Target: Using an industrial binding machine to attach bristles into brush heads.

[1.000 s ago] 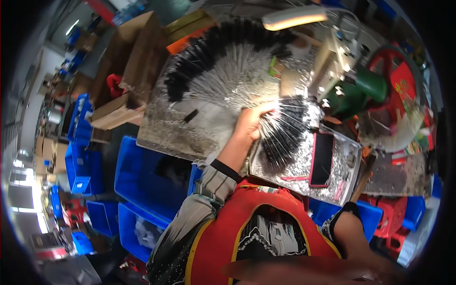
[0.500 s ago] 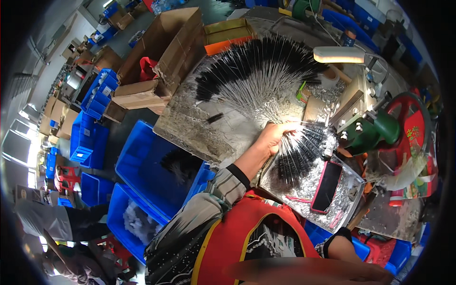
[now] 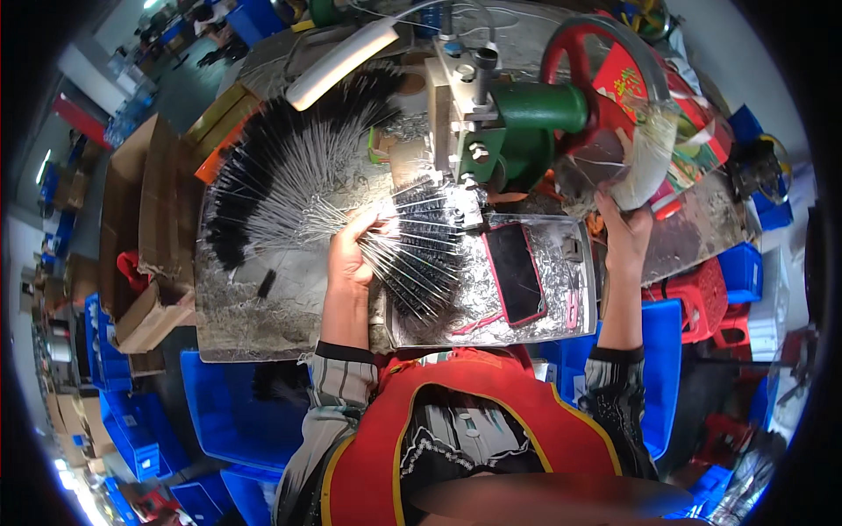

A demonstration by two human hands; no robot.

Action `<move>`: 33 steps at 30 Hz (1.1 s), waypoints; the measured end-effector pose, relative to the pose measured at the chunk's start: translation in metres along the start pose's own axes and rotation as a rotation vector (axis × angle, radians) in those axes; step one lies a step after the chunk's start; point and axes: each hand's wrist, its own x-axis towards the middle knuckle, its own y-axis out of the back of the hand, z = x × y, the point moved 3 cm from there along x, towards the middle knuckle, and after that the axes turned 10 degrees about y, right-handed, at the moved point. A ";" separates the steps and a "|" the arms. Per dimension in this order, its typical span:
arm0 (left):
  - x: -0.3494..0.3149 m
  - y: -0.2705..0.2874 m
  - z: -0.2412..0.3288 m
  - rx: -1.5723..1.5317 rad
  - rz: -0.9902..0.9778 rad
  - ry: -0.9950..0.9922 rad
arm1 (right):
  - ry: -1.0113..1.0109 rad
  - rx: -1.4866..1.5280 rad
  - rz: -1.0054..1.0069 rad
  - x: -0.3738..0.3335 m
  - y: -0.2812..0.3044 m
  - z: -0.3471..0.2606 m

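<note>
My left hand (image 3: 349, 250) is closed round the wire ends of a fan of thin black-bristled wire brushes (image 3: 421, 272), spread toward a green bench machine (image 3: 531, 131). The brushes' far tips lie under and beside the machine's metal head (image 3: 469, 167). My right hand (image 3: 626, 235) grips the lower end of the machine's large handwheel (image 3: 649, 66), where the rim is wrapped in whitish plastic; some of its fingers are hidden. A big pile of similar wire brushes (image 3: 303, 158) lies fanned out on the worktable (image 3: 237, 320), left of my left hand.
A white lamp (image 3: 342, 66) hangs over the pile. A metal tray (image 3: 566, 324) before me bears a red-edged phone (image 3: 515, 273) and metal scraps. Cardboard boxes (image 3: 167, 202) stand at the left, with blue bins (image 3: 228, 403) below the table edge and red stools (image 3: 697, 302) at the right.
My view has swung to the right, bringing the machine to the middle. My right hand, out of sight low down before, is now up at the handwheel. My left hand keeps the brushes.
</note>
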 end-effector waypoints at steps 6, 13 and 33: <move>-0.002 -0.003 0.006 0.073 0.112 0.021 | 0.142 0.265 0.025 0.015 -0.004 0.030; 0.000 0.003 0.006 0.079 0.079 -0.001 | -0.051 0.204 -0.055 0.035 -0.001 -0.018; 0.013 -0.015 0.008 0.085 0.178 -0.035 | -0.109 0.174 -0.158 0.053 -0.003 -0.041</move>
